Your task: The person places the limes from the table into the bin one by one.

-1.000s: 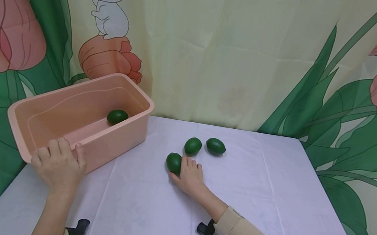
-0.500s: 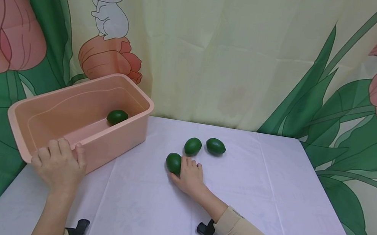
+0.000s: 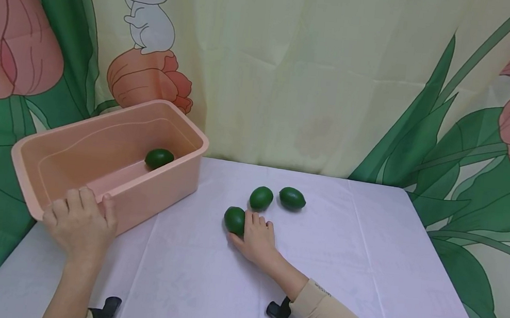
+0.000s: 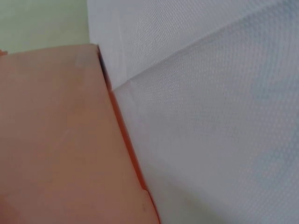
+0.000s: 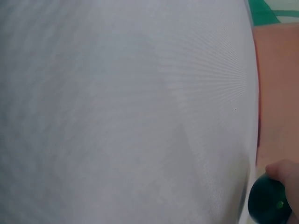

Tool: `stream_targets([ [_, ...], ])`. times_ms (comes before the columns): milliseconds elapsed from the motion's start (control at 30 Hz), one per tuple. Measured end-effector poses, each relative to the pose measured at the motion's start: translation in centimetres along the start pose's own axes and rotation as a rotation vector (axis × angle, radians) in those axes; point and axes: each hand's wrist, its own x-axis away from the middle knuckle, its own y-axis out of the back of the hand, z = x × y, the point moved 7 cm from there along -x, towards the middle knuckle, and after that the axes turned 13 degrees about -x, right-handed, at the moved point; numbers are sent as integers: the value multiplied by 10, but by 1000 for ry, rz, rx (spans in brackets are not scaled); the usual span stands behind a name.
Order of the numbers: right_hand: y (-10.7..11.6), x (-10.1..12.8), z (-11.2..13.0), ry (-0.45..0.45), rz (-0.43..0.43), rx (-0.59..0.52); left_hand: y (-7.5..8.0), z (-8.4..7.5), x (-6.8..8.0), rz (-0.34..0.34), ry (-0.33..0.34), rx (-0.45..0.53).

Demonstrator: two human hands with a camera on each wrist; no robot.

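Note:
At the left of the head view stands a pink plastic bin [image 3: 165, 193]; its outer wall fills the left of the left wrist view. My left hand [image 3: 81, 223] grips the bin's near rim, fingers hooked over the edge. My right hand [image 3: 257, 239] holds a dark green lime [image 3: 233, 220] on the table, thumb on the near side and fingers on the far side. That lime shows in the bottom right corner of the right wrist view, with the thumb [image 5: 282, 170] against it. Just beyond are two more limes, one rounder [image 3: 261, 198] and one with a pointed end [image 3: 292, 198].
Inside the bin, another lime [image 3: 159, 159] lies toward its right end. A white cloth [image 3: 319, 259] covers the table, whose back edge meets a curtain [image 3: 282, 79] printed with tulips and a white animal. Black wrist mounts [image 3: 278, 310] stick out beside both forearms.

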Motion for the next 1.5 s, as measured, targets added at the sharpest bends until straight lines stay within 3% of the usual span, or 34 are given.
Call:
stream_targets([
  [600, 11, -3, 6, 17, -25, 53, 0, 0, 0, -7, 1, 25],
  [1500, 44, -14, 17, 82, -158, 39, 0, 0, 0, -9, 1, 5],
])
